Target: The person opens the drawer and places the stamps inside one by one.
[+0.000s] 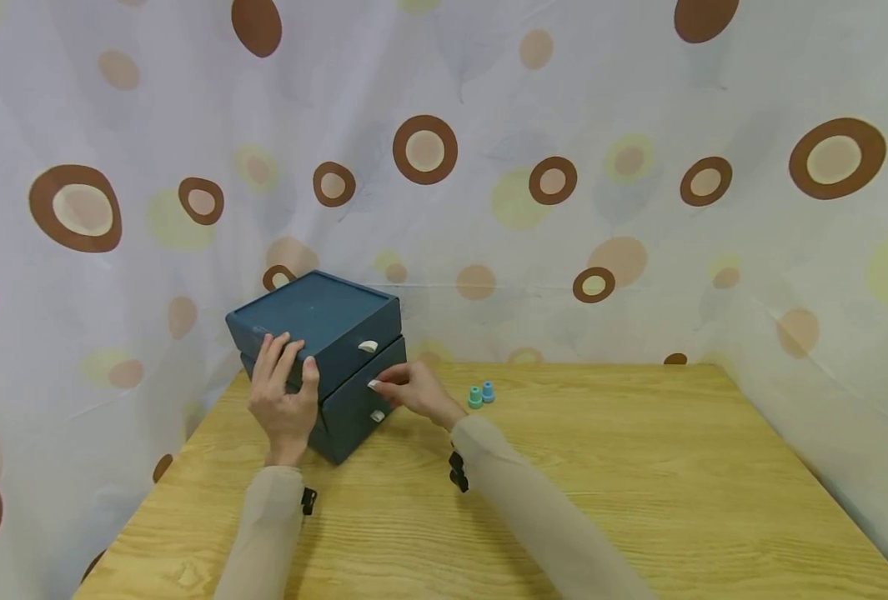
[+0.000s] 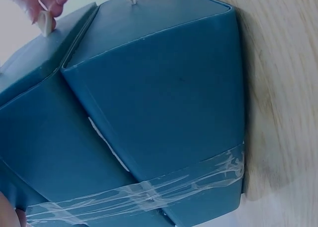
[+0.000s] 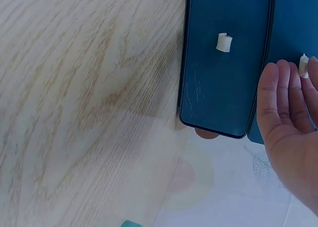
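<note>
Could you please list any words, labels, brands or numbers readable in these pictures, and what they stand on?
None can be read: the blue drawer box, its white pull tabs, the two small caps, the wooden table and the spotted curtain show no text.

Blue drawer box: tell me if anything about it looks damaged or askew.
The blue drawer box is held together with clear tape wrapped across its side. Its top tier sits twisted out of line with the lower drawers. The left hand rests on the top tier; the right hand pinches the middle drawer's white handle.
</note>
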Action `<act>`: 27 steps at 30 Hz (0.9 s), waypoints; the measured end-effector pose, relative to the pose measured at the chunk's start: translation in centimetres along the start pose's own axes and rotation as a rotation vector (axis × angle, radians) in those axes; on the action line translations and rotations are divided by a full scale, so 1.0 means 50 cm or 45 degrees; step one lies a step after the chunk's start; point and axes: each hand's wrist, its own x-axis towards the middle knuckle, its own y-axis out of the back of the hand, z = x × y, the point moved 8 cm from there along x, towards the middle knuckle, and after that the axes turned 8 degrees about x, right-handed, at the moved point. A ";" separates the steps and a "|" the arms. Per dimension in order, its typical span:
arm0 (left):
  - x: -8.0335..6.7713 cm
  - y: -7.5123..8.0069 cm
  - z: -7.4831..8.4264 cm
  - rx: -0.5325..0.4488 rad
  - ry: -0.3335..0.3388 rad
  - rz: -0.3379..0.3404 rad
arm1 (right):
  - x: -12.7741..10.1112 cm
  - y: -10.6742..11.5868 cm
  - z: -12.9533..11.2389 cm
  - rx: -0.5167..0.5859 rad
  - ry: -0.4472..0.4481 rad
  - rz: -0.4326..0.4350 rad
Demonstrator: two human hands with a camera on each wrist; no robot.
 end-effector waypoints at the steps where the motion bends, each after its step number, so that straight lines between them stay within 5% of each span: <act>1: 0.001 0.000 0.000 -0.004 0.002 -0.005 | 0.000 0.000 0.000 0.004 -0.004 0.001; 27: 0.002 0.002 -0.004 0.010 -0.002 -0.056 | -0.001 -0.012 0.036 0.020 -0.024 -0.071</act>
